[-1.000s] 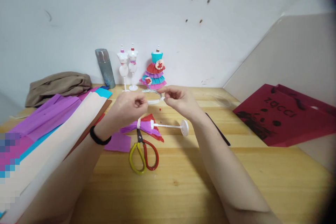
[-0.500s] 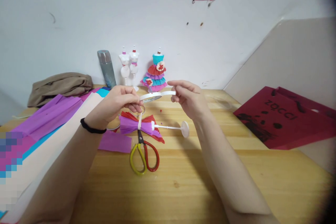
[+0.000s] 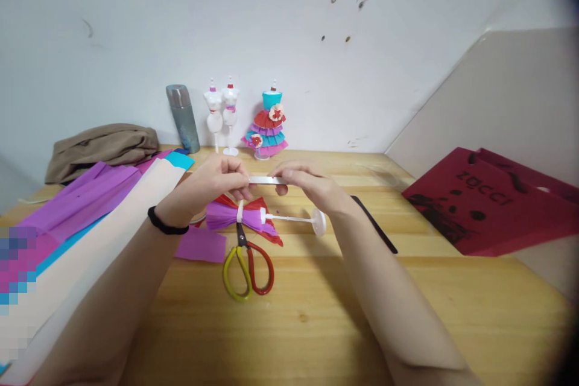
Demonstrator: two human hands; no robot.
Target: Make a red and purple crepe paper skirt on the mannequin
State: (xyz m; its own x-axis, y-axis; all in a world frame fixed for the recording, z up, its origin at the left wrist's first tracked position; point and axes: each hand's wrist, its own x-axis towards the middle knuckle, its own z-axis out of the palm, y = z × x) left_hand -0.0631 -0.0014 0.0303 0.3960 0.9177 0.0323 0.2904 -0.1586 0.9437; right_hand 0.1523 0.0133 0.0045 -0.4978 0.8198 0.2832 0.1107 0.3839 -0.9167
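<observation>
Above the table's middle, a narrow roll of white tape (image 3: 268, 180) is stretched level between my two hands, seen edge-on. My left hand (image 3: 221, 176) pinches its left end, fingers closed. At the right end, my right hand (image 3: 305, 181) grips with thumb and fingers. Just below lies a small dress form on its side, wrapped in a purple and red crepe paper skirt (image 3: 221, 216) bound by a white band. Its white stand (image 3: 319, 222) points right. Scissors (image 3: 248, 268) with one yellow and one red handle rest in front, tips by the skirt.
At the wall stand a flask (image 3: 183, 119), two white dress forms (image 3: 230, 110) and one in a ruffled paper dress (image 3: 270, 123). Crepe paper sheets (image 3: 104, 217) and brown cloth (image 3: 102, 148) lie left. A black strip (image 3: 374, 224) and red bag (image 3: 488, 202) are right.
My right hand has moved left and down, closer to my left hand, and the tape now shows as a shorter straight band. The black strip beside my right forearm has come into view.
</observation>
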